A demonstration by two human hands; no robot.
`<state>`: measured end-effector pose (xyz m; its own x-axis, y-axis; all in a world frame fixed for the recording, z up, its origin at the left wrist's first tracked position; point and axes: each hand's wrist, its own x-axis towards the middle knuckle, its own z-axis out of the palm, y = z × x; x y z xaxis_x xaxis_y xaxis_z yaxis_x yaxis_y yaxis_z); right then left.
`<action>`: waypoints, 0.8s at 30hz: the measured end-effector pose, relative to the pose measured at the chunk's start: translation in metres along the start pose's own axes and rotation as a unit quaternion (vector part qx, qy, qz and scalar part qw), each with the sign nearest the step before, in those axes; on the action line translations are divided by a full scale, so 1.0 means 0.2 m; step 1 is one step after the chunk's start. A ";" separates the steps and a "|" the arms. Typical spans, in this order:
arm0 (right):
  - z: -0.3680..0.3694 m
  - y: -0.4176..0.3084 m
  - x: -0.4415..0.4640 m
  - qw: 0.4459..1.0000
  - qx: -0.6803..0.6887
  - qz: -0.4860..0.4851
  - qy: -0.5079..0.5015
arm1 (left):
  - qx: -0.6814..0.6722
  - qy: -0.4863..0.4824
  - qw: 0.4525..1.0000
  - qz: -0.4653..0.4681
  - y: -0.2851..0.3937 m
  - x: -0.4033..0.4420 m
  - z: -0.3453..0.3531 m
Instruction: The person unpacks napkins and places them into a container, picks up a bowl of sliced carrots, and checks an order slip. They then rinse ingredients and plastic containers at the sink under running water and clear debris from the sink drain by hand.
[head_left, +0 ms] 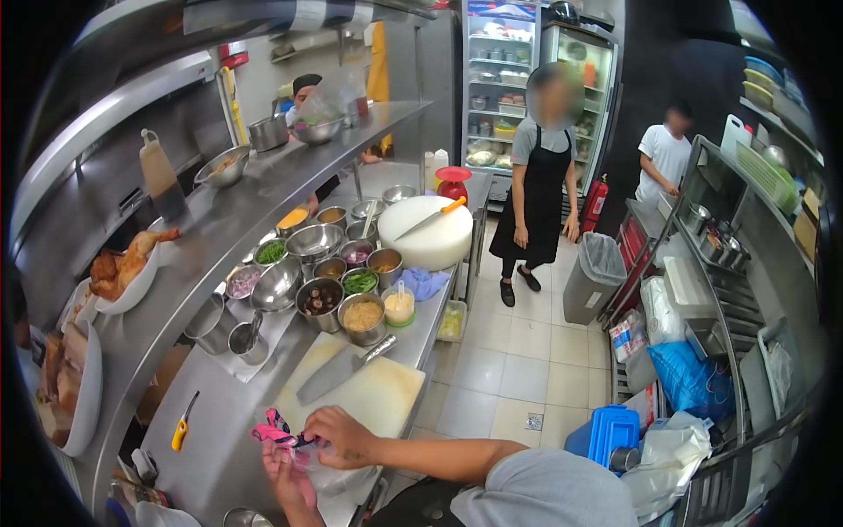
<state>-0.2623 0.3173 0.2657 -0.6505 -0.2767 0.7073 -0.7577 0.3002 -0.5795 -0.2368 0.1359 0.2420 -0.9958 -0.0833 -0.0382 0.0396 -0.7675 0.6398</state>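
At the front edge of the steel counter, my left hand [288, 474] is closed around a bunched pink and dark patterned cloth [275, 425]. Just beside it, my right hand [338, 436] is pinched at the same cloth, fingertips touching it. A clear plastic bag [329, 477] hangs below and between both hands; how they grip it is partly hidden. Beyond my hands, a cleaver [329, 376] lies flat on a cutting board [395, 386].
Several metal bowls [283, 283] of chopped ingredients stand behind the board. A knife [430, 218] rests on a round white block [443, 241]. A yellow-handled lighter [181, 430] lies left. A person in a black apron [544, 176] stands in the aisle near a bin [593, 277].
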 end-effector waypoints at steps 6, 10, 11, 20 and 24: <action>0.03 0.08 -0.04 0.997 0.021 0.070 -0.027 | 0.342 -0.118 0.908 0.210 0.05 -0.04 0.03; -0.05 0.07 0.10 0.998 0.041 0.034 0.044 | 0.266 0.032 0.923 0.275 0.03 -0.02 -0.14; -0.05 0.06 0.12 0.995 0.088 0.044 0.035 | 0.266 0.030 0.923 0.276 0.03 -0.02 -0.16; 0.08 -0.01 0.15 0.961 0.178 0.184 -0.108 | 0.031 -0.154 0.987 -0.011 0.04 -0.06 -0.18; 0.09 0.10 0.11 0.946 0.197 0.256 -0.012 | 0.294 0.126 0.922 0.217 0.19 -0.02 -0.16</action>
<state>-0.2936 0.3009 0.2625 -0.9349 -0.2099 0.2862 -0.3003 0.0378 -0.9531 -0.2296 0.0867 0.2425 -0.8432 -0.5033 0.1890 0.3043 -0.1568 0.9396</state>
